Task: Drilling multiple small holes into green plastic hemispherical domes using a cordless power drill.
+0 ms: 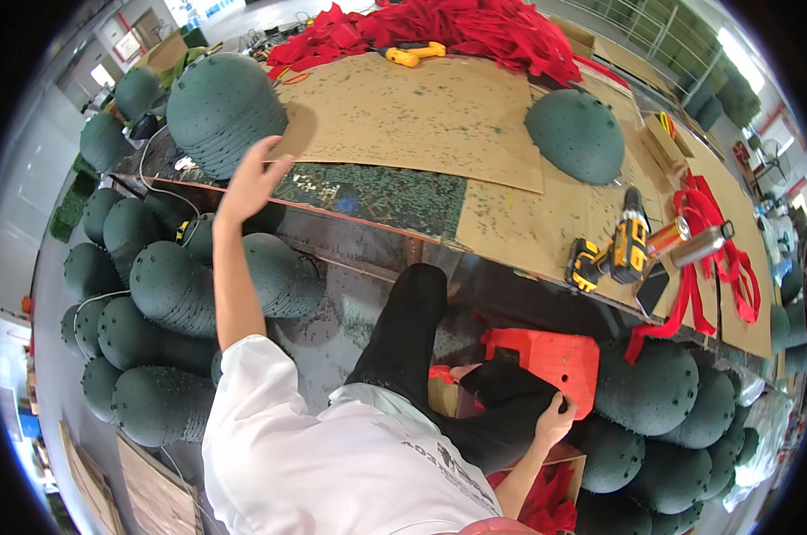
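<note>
My left hand (pixel 247 185) is raised at the table's near left edge, fingers apart, holding nothing. Its fingertips are at the lower right side of a tall stack of nested dark green domes (pixel 225 102); whether they touch it I cannot tell. Low on the right, my right hand (pixel 555 423) is by my bent knee in black trousers, beside a red plastic stool (pixel 559 366). Its fingers are curled, with a small dark patch between them that I cannot make out. A single green dome (pixel 574 134) rests on the table's right part.
Cardboard (pixel 394 111) covers much of the table, strewn with green bits. A red fabric heap (pixel 448 36) and yellow tool (pixel 412 55) lie behind. At right are a cordless drill (pixel 630 241), metal bottle (pixel 702 245) and red straps (pixel 737 276). Stacked domes (pixel 167 281) crowd the floor.
</note>
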`<state>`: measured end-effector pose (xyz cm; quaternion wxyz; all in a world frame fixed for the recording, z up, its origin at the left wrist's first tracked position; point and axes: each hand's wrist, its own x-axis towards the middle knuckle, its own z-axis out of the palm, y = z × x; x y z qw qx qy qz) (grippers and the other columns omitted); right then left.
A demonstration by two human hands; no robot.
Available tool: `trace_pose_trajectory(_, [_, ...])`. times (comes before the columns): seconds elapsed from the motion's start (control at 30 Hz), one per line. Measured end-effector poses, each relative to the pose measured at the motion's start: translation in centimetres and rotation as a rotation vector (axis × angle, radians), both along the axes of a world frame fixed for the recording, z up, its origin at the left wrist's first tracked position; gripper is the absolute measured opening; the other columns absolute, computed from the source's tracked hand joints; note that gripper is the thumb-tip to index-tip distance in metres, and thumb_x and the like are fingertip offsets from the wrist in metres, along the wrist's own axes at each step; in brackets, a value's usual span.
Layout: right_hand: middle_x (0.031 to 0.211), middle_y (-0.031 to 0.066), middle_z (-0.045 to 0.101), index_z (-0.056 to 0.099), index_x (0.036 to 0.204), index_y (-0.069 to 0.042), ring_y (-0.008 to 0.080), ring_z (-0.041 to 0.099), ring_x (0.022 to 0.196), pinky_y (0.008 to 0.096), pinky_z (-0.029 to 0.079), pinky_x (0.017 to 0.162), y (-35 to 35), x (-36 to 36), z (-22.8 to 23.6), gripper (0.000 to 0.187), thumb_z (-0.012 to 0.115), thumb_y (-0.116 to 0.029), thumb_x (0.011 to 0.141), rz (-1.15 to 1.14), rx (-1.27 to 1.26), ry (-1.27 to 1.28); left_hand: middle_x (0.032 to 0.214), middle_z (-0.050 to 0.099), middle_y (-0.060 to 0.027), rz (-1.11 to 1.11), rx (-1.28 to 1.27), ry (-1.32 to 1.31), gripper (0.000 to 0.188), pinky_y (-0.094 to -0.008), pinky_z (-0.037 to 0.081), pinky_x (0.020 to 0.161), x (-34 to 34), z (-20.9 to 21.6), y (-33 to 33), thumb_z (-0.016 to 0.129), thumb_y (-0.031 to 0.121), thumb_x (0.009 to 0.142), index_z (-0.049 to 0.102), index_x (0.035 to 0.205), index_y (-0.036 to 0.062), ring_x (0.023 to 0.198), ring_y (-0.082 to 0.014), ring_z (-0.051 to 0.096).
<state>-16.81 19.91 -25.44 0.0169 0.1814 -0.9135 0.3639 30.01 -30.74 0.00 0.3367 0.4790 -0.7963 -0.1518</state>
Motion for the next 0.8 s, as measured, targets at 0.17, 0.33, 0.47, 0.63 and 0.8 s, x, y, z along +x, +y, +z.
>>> trace_pose_trajectory(0.17, [0.112,0.0261,0.068,0.065,0.112,0.007,0.0409,0.064,0.106,0.0447,0.049,0.093,0.3,-0.7,0.4,0.041,0.064,-0.031,0.095,-0.042,0.042,-0.037,0.135,0.059,-0.0223,0.347,-0.162,0.089,0.059,-0.0423,0.041,0.107,9.0,4.2,-6.7,0.066,0.041,0.095,0.054,0.137,-0.0001,0.127,-0.0374,0.054])
trace_pose_trajectory(0.33, [0.113,0.0256,0.069,0.066,0.111,0.006,0.0403,0.065,0.106,0.0439,0.049,0.093,-1.1,-1.1,0.2,0.042,0.063,-0.033,0.096,-0.041,0.095,-0.043,0.131,0.061,-0.0269,0.538,-0.407,-0.034,0.072,-0.0414,0.044,0.104,14.9,7.9,-17.9,0.068,0.052,0.089,0.058,0.13,-0.0062,0.125,-0.0385,0.057])
trace_pose_trajectory(0.47, [0.113,0.0259,0.068,0.066,0.112,0.006,0.0406,0.065,0.107,0.0445,0.049,0.093,-2.5,-1.4,1.1,0.043,0.063,-0.034,0.096,-0.068,0.092,-0.07,0.123,0.065,-0.0278,0.785,-0.381,-0.067,0.078,-0.0441,0.047,0.102,16.2,10.4,-26.2,0.068,0.06,0.085,0.062,0.128,-0.0045,0.119,-0.0408,0.061])
trace_pose_trajectory(0.63, [0.111,0.0252,0.069,0.065,0.112,0.003,0.0418,0.065,0.106,0.0458,0.049,0.091,-3.4,-1.3,1.6,0.042,0.063,-0.035,0.095,-0.093,0.156,-0.039,0.121,0.069,-0.0196,0.93,-0.311,-0.082,0.059,-0.0451,0.05,0.096,19.1,7.1,-29.7,0.061,0.057,0.09,0.068,0.125,0.0105,0.114,-0.0374,0.065])
trace_pose_trajectory(0.8, [0.109,0.0243,0.068,0.066,0.111,0.001,0.0428,0.064,0.104,0.0465,0.049,0.09,-2.7,-0.2,1.7,0.041,0.064,-0.037,0.094,-0.164,0.155,-0.016,0.115,0.073,-0.0108,0.942,-0.275,-0.002,0.042,-0.0455,0.051,0.093,18.8,5.6,-30.6,0.064,0.056,0.089,0.075,0.117,0.027,0.108,-0.0353,0.067])
